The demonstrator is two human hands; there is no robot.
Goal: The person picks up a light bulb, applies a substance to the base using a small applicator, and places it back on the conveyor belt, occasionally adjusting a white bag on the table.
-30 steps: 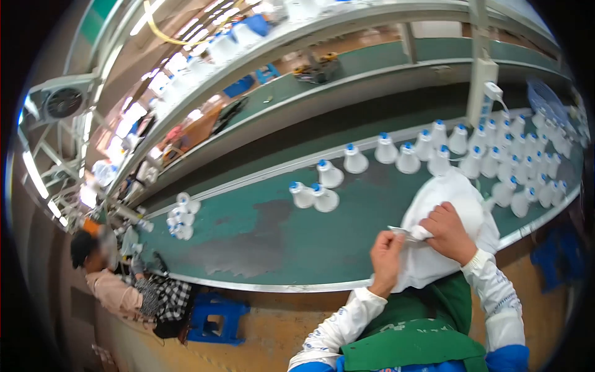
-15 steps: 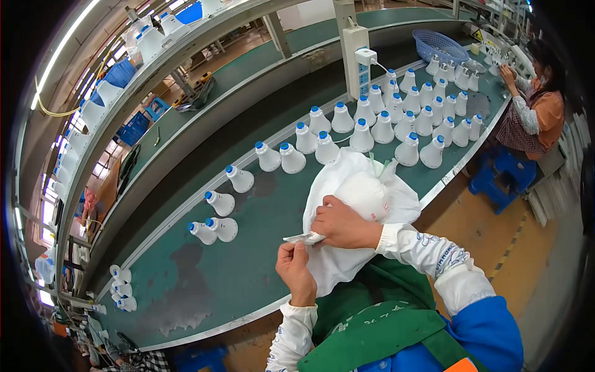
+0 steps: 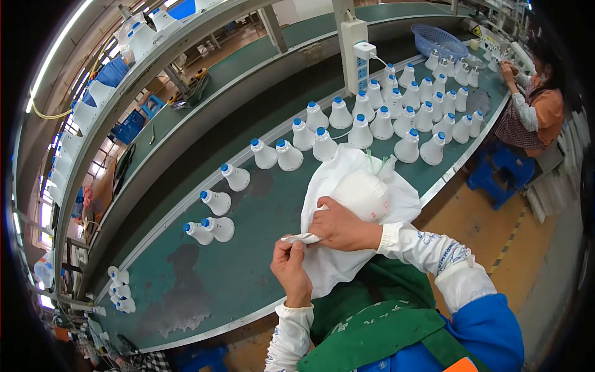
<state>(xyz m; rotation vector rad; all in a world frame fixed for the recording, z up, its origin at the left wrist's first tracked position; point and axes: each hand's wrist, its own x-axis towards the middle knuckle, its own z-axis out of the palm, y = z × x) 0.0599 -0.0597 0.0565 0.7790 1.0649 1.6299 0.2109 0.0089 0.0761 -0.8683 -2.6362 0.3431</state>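
1. At the near edge of the table (image 3: 260, 266), in the head view, the left hand (image 3: 293, 276) pinches a small white piece (image 3: 302, 238) between thumb and forefinger; the right hand (image 3: 342, 226) appears closed on its other end.
2. The piece sits between both hands, in front of a white cloth (image 3: 328, 273).
3. Apply light, opposed fingertip pressure; hold both wrists steady and avoid catching cloth folds.
4. Count one each: small white piece, tied bag (image 3: 362, 195), blue basket (image 3: 426, 46), power strip (image 3: 353, 59).
5. Count blue-capped cones (image 3: 235, 178): four loosely grouped leftmost, then a pair; the remainder overlap, preventing an exact count.
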